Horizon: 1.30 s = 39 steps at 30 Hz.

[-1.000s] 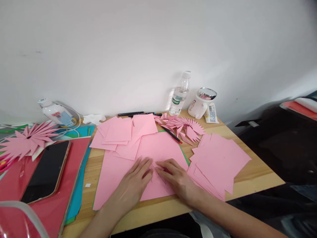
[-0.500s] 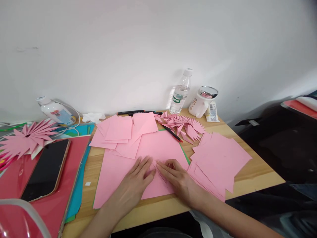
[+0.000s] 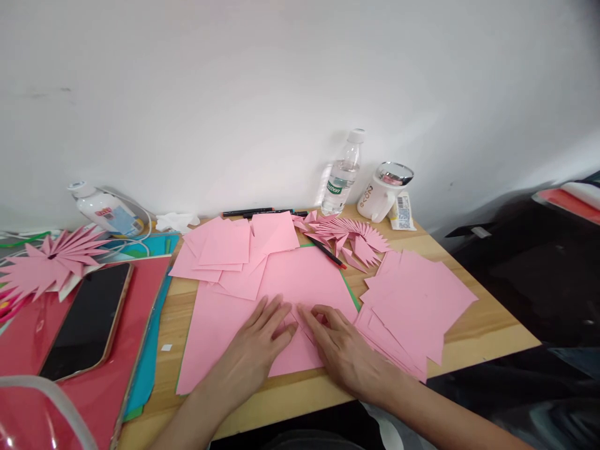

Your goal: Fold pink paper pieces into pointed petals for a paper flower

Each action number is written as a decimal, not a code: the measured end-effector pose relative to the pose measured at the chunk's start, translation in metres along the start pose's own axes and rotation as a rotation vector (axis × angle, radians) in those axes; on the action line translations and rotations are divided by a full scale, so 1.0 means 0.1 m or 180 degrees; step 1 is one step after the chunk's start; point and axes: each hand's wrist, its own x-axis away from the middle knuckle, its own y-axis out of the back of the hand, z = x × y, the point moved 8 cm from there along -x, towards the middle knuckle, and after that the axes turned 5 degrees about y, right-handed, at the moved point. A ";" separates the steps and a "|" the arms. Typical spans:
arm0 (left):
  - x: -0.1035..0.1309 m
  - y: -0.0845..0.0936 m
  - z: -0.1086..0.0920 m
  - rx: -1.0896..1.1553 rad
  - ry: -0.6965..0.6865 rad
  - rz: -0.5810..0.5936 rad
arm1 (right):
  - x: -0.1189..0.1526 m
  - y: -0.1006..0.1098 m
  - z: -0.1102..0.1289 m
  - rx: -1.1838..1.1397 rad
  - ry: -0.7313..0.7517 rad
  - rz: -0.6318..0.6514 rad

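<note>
Left hand [image 3: 260, 337] lies flat, fingers extended, on a large pink sheet [image 3: 220, 344] spread on the worktop [image 3: 487, 334]. Right hand [image 3: 340, 340] bends its fingers over a small pink paper piece [image 3: 290, 319] between the hands; whether the fingertips pinch or merely press it cannot be determined. Loose pink squares [image 3: 225, 245] overlap the sheet's far left corner; a further pile [image 3: 417, 297] lies to the right. A black pen [image 3: 327, 252] rests beside folded pink pieces [image 3: 354, 232]. Clear bottle [image 3: 341, 181] and white mug [image 3: 374, 200] stand upright near the wall [image 3: 234, 94].
</note>
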 end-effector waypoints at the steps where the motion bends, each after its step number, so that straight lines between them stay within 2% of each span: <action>1: 0.00 -0.01 0.00 -0.0018 -0.0007 0.0010 | 0.00 0.00 0.01 0.0046 0.0009 0.0012; 12: -0.02 0.04 -0.02 -0.0010 0.0045 -0.0171 | -0.07 0.11 0.19 0.0844 0.0422 0.0306; 17: -0.03 0.02 -0.03 -0.0013 0.0012 -0.0038 | -0.11 0.18 0.25 0.1155 0.0510 0.0320; 27: -0.06 0.02 -0.07 -0.0102 0.0014 -0.0038 | -0.10 0.12 0.10 0.0593 0.0312 0.0292; 39: -0.05 0.03 -0.05 -0.0181 0.0048 -0.0025 | -0.19 0.21 0.00 0.0037 0.0302 0.0340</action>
